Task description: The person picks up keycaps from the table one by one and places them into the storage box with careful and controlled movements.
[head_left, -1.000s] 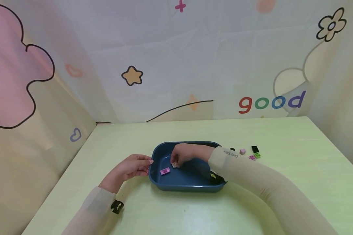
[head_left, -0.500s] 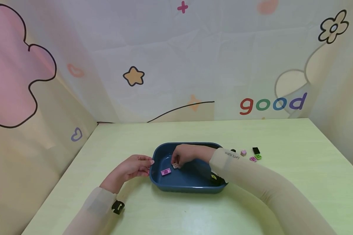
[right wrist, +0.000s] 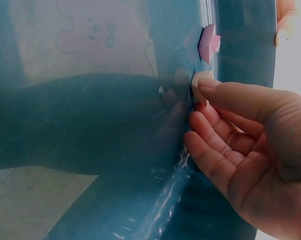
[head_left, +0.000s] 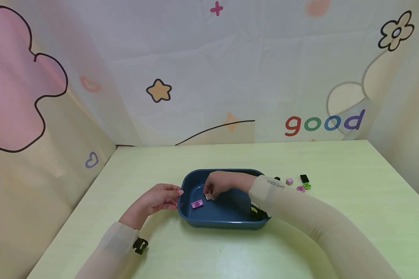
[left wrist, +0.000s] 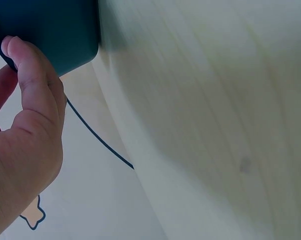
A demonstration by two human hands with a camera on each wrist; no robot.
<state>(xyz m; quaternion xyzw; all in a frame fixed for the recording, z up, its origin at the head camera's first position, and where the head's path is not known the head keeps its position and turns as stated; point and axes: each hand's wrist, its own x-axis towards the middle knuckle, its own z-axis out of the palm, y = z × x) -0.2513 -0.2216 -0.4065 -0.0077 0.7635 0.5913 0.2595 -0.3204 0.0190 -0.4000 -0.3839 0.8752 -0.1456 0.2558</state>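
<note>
A dark blue plastic bin (head_left: 227,224) stands on the table. My left hand (head_left: 158,199) holds its left rim, thumb on the edge and fingers against the outside; the left wrist view shows this hand (left wrist: 30,110) at the bin's corner. Inside the bin, my right hand (head_left: 218,183) pinches a small cream toy brick (head_left: 208,196) low at the floor. The right wrist view shows the cream brick (right wrist: 200,87) between thumb and fingertips, partly hidden by them. Just left of it, a pink brick (head_left: 197,204) lies on the bin floor, apart from my fingers.
To the right of the bin lie several loose bricks: a light pink one (head_left: 289,181), a black one (head_left: 304,178), a green one (head_left: 307,186) and a magenta one (head_left: 301,188). A black piece (head_left: 277,178) is partly hidden by my right sleeve. A printed curtain (head_left: 209,77) borders the table's back.
The whole head view has shifted slightly. Both hands, the bin and the bricks keep the same places relative to each other.
</note>
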